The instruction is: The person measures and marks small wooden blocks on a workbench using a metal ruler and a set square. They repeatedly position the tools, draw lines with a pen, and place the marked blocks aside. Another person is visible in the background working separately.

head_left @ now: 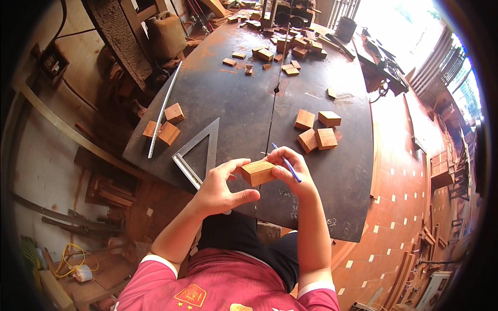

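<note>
A small reddish-brown wooden block (258, 173) is held over the near edge of the dark table, in front of my body. My right hand (293, 168) grips its right end between thumb and fingers. The same hand also carries a blue pen (287, 164), slanting across the fingers. My left hand (222, 187) is at the block's left end, its fingertips touching or very close to the upper corner. The left thumb sticks out below, apart from the wood. Just beyond the left hand lies a metal set square (211, 147) with a thick base.
Several wooden blocks (326, 138) cluster on the right of the table (238, 109). More blocks (168, 133) lie at left, by a long steel ruler (165, 110). Offcuts (298, 46) are heaped at the far end, near machine parts. A narrow slot runs along the tabletop.
</note>
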Available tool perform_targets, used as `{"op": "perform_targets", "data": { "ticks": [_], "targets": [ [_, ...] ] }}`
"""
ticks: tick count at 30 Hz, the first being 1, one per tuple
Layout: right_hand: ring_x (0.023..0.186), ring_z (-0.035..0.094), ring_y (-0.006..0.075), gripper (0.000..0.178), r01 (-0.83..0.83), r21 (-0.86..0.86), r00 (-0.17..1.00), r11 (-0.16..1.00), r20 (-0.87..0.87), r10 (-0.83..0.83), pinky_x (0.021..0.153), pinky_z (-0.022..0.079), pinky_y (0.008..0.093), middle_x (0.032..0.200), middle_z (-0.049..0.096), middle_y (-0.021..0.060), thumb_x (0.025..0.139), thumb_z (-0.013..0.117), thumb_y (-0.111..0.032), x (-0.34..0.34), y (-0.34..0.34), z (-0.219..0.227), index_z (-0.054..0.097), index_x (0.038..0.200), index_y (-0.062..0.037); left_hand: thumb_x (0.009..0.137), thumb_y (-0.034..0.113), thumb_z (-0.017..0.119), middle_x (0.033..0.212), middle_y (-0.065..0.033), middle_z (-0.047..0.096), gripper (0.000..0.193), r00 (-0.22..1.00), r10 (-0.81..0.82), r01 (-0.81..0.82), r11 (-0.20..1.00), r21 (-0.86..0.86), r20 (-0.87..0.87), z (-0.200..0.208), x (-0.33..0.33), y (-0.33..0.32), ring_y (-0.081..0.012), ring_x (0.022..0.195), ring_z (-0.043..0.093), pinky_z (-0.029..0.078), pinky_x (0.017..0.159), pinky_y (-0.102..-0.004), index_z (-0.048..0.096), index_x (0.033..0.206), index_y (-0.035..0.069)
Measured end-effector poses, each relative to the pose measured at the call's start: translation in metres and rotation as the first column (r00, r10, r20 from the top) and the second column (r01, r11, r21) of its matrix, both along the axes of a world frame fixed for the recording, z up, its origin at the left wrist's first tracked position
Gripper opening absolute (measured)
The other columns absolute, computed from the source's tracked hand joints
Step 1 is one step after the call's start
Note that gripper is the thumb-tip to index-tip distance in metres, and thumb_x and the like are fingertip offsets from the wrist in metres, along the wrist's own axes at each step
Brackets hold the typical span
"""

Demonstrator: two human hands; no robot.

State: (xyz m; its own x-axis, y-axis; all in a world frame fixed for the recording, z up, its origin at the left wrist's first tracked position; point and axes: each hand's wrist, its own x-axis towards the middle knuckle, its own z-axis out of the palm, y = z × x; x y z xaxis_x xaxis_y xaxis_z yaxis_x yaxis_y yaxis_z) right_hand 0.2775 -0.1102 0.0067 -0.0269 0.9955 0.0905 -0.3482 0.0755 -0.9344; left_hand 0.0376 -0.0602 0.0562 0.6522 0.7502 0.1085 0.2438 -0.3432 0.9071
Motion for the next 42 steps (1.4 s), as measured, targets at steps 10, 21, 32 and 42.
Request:
{"op": "perform_targets", "data": {
  "ticks": [10, 21, 32, 42],
  "targets": [
    [0.082, 0.062, 0.009, 0.027, 0.002, 0.01, 0.994, 1.0, 0.11, -0.003, 0.073, 0.049, 0.0254, 0.087, 0.068, 0.0033, 0.095, 0.073, -0.027, 0.002, 0.0, -0.003, 0.066, 0.102, -0.002, 0.091, 0.048, 0.076, 0.1, -0.0141, 0.075, 0.06, 0.958, 0.144, 0.094, 0.662, -0.743, 0.249, -0.023, -0.005, 0.002, -0.0192, 0.094, 0.071, 0.054, 0.084, -0.0339, 0.066, 0.12, -0.003],
    [0.076, 0.064, 0.0096, 0.02, 0.086, -0.074, 0.996, 0.994, 0.027, -0.084, 0.067, 0.047, 0.0244, 0.081, 0.069, 0.0038, 0.098, 0.068, -0.023, 0.002, -0.002, 0.003, 0.066, 0.099, -0.0035, 0.097, 0.047, 0.061, 0.111, -0.0245, 0.07, 0.066, 0.775, 0.31, 0.498, 0.235, -0.835, 0.55, -0.047, -0.019, 0.002, -0.0288, 0.094, 0.07, 0.055, 0.086, -0.0392, 0.056, 0.132, -0.008],
    [0.071, 0.065, 0.0091, 0.017, 0.208, -0.141, 0.969, 0.968, 0.161, -0.185, 0.065, 0.049, 0.0233, 0.077, 0.065, 0.0009, 0.097, 0.07, -0.018, -0.007, 0.001, 0.002, 0.065, 0.093, -0.0027, 0.091, 0.023, 0.076, 0.104, -0.012, 0.073, 0.048, 0.772, 0.499, -0.271, 0.819, -0.506, 0.393, -0.026, -0.081, 0.026, -0.0107, 0.089, 0.066, 0.052, 0.078, -0.0227, 0.062, 0.128, -0.004],
    [0.069, 0.063, 0.0089, 0.016, 0.157, -0.104, 0.97, 0.982, 0.204, -0.134, 0.062, 0.047, 0.0237, 0.076, 0.067, 0.003, 0.096, 0.07, -0.017, -0.015, 0.003, 0.002, 0.066, 0.095, -0.0021, 0.073, 0.025, 0.089, 0.109, -0.0191, 0.074, 0.059, 0.645, 0.764, -0.626, 0.551, 0.552, -0.031, -0.013, -0.161, 0.117, -0.0293, 0.098, 0.072, 0.056, 0.087, -0.0392, 0.069, 0.121, -0.002]
  ]
}}
